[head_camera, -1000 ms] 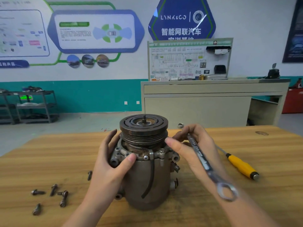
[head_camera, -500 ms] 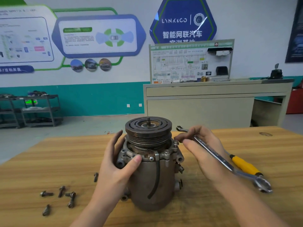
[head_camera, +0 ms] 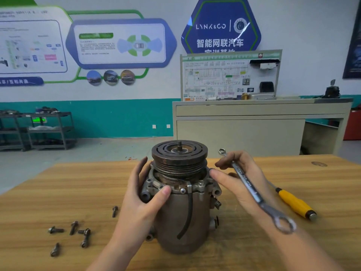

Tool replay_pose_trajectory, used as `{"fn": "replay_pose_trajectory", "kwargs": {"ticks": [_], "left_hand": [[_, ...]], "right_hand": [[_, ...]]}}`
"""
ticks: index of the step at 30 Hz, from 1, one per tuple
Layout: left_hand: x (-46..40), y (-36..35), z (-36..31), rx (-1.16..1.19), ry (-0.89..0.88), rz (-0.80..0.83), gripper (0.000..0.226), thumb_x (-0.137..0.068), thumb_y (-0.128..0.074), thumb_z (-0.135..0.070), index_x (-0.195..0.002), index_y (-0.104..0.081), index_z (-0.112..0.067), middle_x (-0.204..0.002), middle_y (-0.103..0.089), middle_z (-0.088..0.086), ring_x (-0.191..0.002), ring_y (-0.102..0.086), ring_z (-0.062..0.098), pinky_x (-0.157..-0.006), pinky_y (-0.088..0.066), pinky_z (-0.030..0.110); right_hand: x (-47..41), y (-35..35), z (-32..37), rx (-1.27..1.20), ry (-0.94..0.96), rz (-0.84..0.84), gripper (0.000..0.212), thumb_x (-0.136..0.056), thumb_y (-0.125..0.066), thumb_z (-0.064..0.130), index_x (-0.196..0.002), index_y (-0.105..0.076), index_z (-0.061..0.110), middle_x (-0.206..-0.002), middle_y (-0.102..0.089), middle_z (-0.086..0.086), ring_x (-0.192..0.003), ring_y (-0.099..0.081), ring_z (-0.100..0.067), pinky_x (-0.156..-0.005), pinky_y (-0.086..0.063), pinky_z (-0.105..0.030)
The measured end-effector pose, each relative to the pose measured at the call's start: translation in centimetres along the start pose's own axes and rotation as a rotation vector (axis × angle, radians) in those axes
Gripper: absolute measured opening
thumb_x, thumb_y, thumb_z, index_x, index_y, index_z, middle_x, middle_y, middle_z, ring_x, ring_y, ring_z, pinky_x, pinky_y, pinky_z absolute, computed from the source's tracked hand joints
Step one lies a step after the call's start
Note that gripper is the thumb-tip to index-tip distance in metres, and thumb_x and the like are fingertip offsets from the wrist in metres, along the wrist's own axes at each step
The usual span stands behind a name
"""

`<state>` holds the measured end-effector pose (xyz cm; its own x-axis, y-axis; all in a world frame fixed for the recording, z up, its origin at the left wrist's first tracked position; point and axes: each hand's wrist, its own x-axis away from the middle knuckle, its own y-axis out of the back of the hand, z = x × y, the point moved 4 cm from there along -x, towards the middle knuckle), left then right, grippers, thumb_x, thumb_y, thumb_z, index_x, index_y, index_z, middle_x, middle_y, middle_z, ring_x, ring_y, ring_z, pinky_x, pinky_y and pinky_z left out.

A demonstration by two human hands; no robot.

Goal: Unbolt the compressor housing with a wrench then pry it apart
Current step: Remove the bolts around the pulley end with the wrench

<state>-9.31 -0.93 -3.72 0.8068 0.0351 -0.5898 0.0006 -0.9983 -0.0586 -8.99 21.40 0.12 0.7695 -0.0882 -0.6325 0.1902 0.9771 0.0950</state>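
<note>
A grey compressor stands upright on the wooden table, its grooved pulley on top. My left hand grips the left side of the housing flange, thumb on the front rim. My right hand holds a silver double-ring wrench across the palm, its far ring end sticking up past the fingers. The right thumb reaches toward the flange's right edge by the pulley. The wrench touches no bolt.
Several loose bolts lie on the table at the left, one more bolt nearer the compressor. A yellow-handled screwdriver lies to the right behind my right hand. A beige cabinet stands beyond the table.
My right hand has swung the wrench outward, its near ring end moving right and away from the compressor. The left hand keeps its grip on the housing.
</note>
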Motion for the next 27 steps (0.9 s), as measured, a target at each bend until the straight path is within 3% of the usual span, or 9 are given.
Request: {"fn": "replay_pose_trajectory", "kwargs": {"ticks": [3, 8, 10, 13, 17, 19, 21, 24, 27], "left_hand": [[0.1, 0.0, 0.3, -0.011, -0.006, -0.006, 0.080, -0.069, -0.069, -0.034, -0.141, -0.035, -0.031, -0.126, -0.054, -0.032, -0.113, -0.054, -0.011, -0.080, -0.043, 0.002], [0.1, -0.2, 0.1, -0.015, 0.003, -0.005, 0.082, -0.071, -0.072, -0.038, -0.143, -0.032, -0.031, -0.128, -0.053, -0.031, -0.114, -0.052, -0.012, -0.082, -0.042, 0.002], [0.2, -0.2, 0.0, -0.010, 0.012, -0.012, 0.081, -0.075, -0.074, -0.037, -0.143, -0.031, -0.030, -0.132, -0.050, -0.028, -0.114, -0.051, -0.013, -0.083, -0.041, 0.002], [0.3, -0.2, -0.2, -0.021, 0.031, -0.020, 0.082, -0.075, -0.075, -0.044, -0.143, -0.030, -0.035, -0.134, -0.047, -0.028, -0.113, -0.051, -0.015, -0.083, -0.041, 0.001], [0.3, -0.3, -0.4, -0.033, 0.040, -0.024, 0.085, -0.071, -0.076, -0.047, -0.142, -0.030, -0.038, -0.129, -0.049, -0.035, -0.114, -0.050, -0.015, -0.082, -0.041, 0.001], [0.3, -0.2, -0.2, -0.040, 0.046, -0.024, 0.084, -0.069, -0.070, -0.044, -0.143, -0.030, -0.038, -0.125, -0.049, -0.040, -0.114, -0.049, -0.016, -0.082, -0.041, 0.000], [0.3, -0.2, -0.2, -0.048, 0.044, -0.016, 0.084, -0.068, -0.068, -0.044, -0.143, -0.029, -0.038, -0.123, -0.048, -0.043, -0.113, -0.048, -0.019, -0.080, -0.040, -0.002], [0.3, -0.1, -0.2, -0.053, 0.037, -0.011, 0.085, -0.068, -0.069, -0.046, -0.143, -0.029, -0.038, -0.126, -0.048, -0.040, -0.114, -0.049, -0.017, -0.081, -0.040, -0.001], [0.3, -0.2, -0.4, -0.047, 0.027, -0.007, 0.092, -0.062, -0.074, -0.053, -0.142, -0.030, -0.040, -0.128, -0.050, -0.036, -0.115, -0.050, -0.014, -0.083, -0.041, 0.000]], "right_hand": [[-0.3, 0.6, -0.5, -0.138, 0.028, -0.084, 0.025, -0.067, -0.070, 0.026, -0.087, -0.057, 0.018, -0.082, -0.068, 0.008, -0.085, -0.064, -0.006, -0.070, -0.047, -0.017], [-0.2, -0.5, -0.3, 0.026, -0.003, -0.003, 0.056, -0.051, -0.084, 0.059, -0.087, -0.055, 0.027, -0.090, -0.067, 0.019, -0.085, -0.061, 0.005, -0.067, -0.047, -0.012], [-0.5, 0.3, -0.5, 0.050, -0.018, -0.031, 0.060, -0.046, -0.081, 0.058, -0.089, -0.055, 0.026, -0.090, -0.067, 0.020, -0.085, -0.060, 0.006, -0.070, -0.045, -0.017], [-0.6, 1.5, -0.8, -0.018, 0.010, -0.090, 0.046, -0.061, -0.079, 0.045, -0.091, -0.057, 0.018, -0.085, -0.068, 0.009, -0.085, -0.063, -0.001, -0.076, -0.044, -0.022], [-0.5, 0.0, -0.9, 0.017, -0.013, 0.002, 0.056, -0.051, -0.083, 0.055, -0.089, -0.055, 0.025, -0.090, -0.067, 0.019, -0.085, -0.061, 0.005, -0.067, -0.046, -0.012], [-0.6, 0.0, -1.1, 0.057, -0.038, 0.017, 0.060, -0.048, -0.083, 0.060, -0.089, -0.054, 0.026, -0.091, -0.066, 0.023, -0.084, -0.059, 0.009, -0.067, -0.044, -0.015], [-0.9, 1.2, -1.3, 0.054, -0.046, -0.032, 0.057, -0.050, -0.083, 0.053, -0.089, -0.055, 0.023, -0.088, -0.068, 0.012, -0.082, -0.060, 0.006, -0.072, -0.043, -0.023], [-0.9, 2.5, -1.3, -0.036, -0.011, -0.114, 0.039, -0.060, -0.082, 0.042, -0.085, -0.057, 0.026, -0.083, -0.068, 0.005, -0.081, -0.063, 0.000, -0.073, -0.045, -0.021], [-0.6, 0.7, -0.3, -0.071, 0.031, -0.010, 0.039, -0.049, -0.085, 0.052, -0.077, -0.060, 0.039, -0.085, -0.071, 0.006, -0.080, -0.066, -0.006, -0.068, -0.052, -0.017]]}}
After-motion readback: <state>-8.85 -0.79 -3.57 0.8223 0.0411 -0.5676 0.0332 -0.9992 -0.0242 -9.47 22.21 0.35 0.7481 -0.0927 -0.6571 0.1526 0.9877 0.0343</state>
